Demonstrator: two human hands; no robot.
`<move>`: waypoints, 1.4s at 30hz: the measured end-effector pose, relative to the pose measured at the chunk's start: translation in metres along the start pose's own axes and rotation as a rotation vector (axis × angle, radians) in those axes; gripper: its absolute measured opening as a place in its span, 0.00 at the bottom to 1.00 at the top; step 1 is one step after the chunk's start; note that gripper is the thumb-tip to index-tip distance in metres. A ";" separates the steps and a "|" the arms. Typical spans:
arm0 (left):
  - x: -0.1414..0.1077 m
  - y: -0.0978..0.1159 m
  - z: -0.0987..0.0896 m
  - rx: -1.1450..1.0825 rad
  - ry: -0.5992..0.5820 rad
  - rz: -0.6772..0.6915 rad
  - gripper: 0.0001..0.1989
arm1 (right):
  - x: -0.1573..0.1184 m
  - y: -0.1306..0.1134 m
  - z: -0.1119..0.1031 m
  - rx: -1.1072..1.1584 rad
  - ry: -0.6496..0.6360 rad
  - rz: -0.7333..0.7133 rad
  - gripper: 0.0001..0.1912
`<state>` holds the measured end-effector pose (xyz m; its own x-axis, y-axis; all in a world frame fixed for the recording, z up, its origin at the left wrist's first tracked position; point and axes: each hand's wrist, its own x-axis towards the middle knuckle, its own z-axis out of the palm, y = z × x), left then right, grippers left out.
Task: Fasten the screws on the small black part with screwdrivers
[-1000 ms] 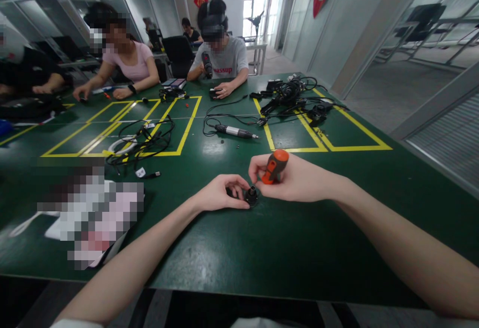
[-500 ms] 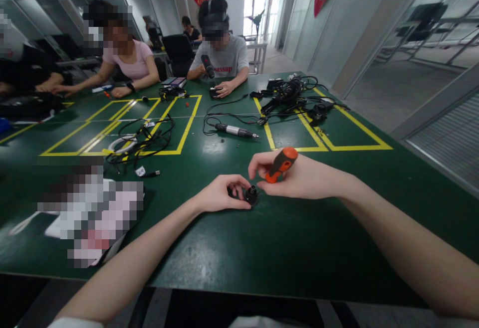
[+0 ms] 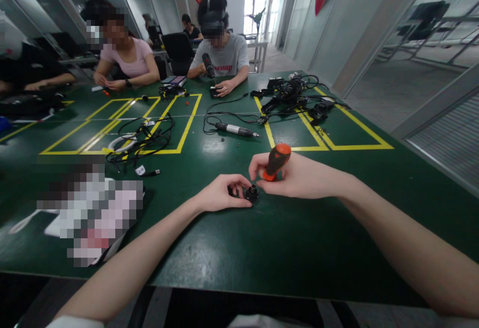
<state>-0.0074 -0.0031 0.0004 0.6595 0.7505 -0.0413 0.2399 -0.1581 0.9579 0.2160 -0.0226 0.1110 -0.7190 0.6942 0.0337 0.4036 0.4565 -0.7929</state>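
My left hand point(image 3: 224, 192) is closed round a small black round part point(image 3: 252, 196) on the green table point(image 3: 209, 253). A short metal-looking cylinder stands up from the part's top. Just right of it, my right hand point(image 3: 295, 176) grips a screwdriver point(image 3: 279, 161) with an orange and black handle between thumb and fingers. The handle points up and leans slightly right. Its shaft cannot be made out; the fingers lie close to the black part. A black and silver electric screwdriver point(image 3: 236, 130) lies farther back, beyond both hands.
Tangled black cables point(image 3: 147, 136) lie at left, with a pinkish, pixelated item point(image 3: 116, 218) nearer. A pile of black cables and devices point(image 3: 292, 93) sits at back right. Across the table, a person in grey holds a power drill point(image 3: 208, 65); other people sit at left.
The orange screwdriver's handle has tilted left and now stands more upright. My left hand has barely moved. Across the table, the person in pink has drawn both hands together.
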 end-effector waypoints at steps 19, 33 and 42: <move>0.000 -0.001 -0.001 0.010 0.000 0.010 0.22 | 0.000 0.003 0.001 -0.043 0.037 0.017 0.03; 0.000 0.001 -0.001 0.014 -0.017 -0.002 0.19 | 0.000 0.004 0.002 0.001 0.037 0.003 0.08; 0.000 0.002 0.000 0.013 -0.011 -0.004 0.22 | -0.003 0.008 -0.001 -0.003 0.022 0.051 0.06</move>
<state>-0.0074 -0.0034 0.0022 0.6661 0.7443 -0.0479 0.2517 -0.1638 0.9538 0.2223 -0.0204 0.1056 -0.6845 0.7290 0.0065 0.4412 0.4214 -0.7923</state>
